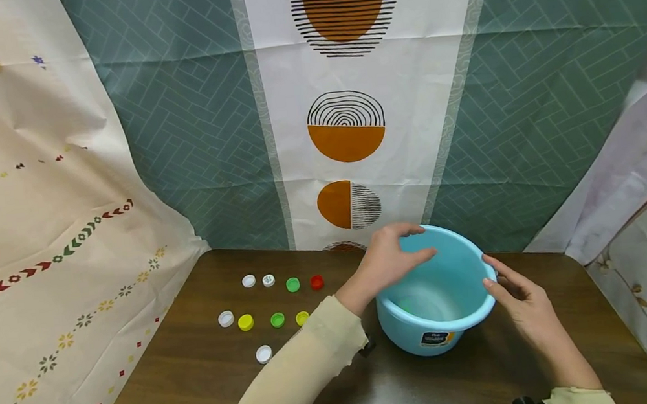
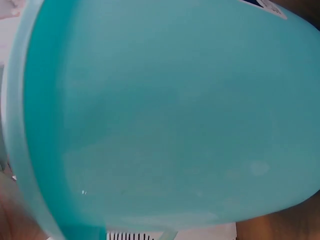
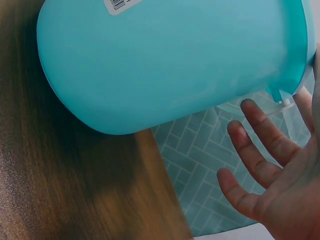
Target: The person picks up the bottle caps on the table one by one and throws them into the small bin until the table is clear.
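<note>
A light-blue plastic bucket [image 1: 439,340] stands on the wooden table, with a label on its front. Something green [image 1: 408,304] lies at its bottom, too faint to identify. My left hand [image 1: 390,257] is over the bucket's left rim, thumb and fingers spread apart with nothing between them; the left wrist view has only a blurred part of this hand [image 2: 17,212] beside the rim. At the right rim, my right hand [image 1: 523,303] pinches the edge between thumb and index finger. Its other fingers [image 3: 250,155] stretch out loosely beside the bucket wall in the right wrist view.
Left of the bucket, bottle caps lie in loose rows: several white [image 1: 226,318], green [image 1: 278,320] and yellow ones [image 1: 245,322], plus a red cap [image 1: 317,282]. Patterned cloth [image 1: 205,122] hangs behind the table [image 1: 171,386]. A clear handle [image 3: 272,107] hangs on the bucket.
</note>
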Motion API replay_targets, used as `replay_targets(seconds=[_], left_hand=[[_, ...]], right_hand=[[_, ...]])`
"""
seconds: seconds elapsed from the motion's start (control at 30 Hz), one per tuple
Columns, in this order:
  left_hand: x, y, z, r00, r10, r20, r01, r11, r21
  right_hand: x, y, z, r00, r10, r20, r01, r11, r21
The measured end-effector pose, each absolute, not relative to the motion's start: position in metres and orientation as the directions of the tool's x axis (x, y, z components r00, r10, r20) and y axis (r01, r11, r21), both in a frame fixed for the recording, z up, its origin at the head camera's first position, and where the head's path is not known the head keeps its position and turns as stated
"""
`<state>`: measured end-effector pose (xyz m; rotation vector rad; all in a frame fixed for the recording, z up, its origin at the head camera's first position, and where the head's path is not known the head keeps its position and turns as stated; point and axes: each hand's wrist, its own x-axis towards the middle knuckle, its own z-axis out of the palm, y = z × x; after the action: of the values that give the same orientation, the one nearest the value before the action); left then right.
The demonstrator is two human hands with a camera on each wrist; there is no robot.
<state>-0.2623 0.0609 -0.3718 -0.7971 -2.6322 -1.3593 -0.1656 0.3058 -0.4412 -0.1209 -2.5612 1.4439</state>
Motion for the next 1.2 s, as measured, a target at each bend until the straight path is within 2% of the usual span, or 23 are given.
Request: replay_targets(seconds=[0.17, 0.4, 0.73, 0.97, 1.2], left_hand=[[-0.265, 0.047, -0.368, -0.869, 0.384, 0.311, 0.469, 0.444, 0.763], [-0.275, 0.012, -0.364, -0.862, 0.318, 0.395, 0.501, 0.414, 0.760], [-0.291, -0.066, -0.369, -0.879, 0.101, 0.466, 0.458, 0.451, 0.766], [-0.298, -0.116, -0.390, -0.904, -0.015, 0.426, 0.357, 0.520, 0.776], [-0.302, -0.142, -0.425, -0.949, -0.001, 0.315, 0.247, 0.619, 0.746]], right_hand=[[-0.166, 0.305, -0.442, -0.977, 0.166, 0.130, -0.026, 0.518, -0.855], [-0.165, 0.307, -0.440, -0.979, 0.165, 0.122, -0.018, 0.522, -0.853], [-0.165, 0.307, -0.437, -0.983, 0.162, 0.090, 0.007, 0.519, -0.855], [-0.165, 0.306, -0.438, -0.984, 0.162, 0.080, 0.015, 0.515, -0.857], [-0.165, 0.305, -0.439, -0.982, 0.160, 0.101, -0.004, 0.516, -0.856]])
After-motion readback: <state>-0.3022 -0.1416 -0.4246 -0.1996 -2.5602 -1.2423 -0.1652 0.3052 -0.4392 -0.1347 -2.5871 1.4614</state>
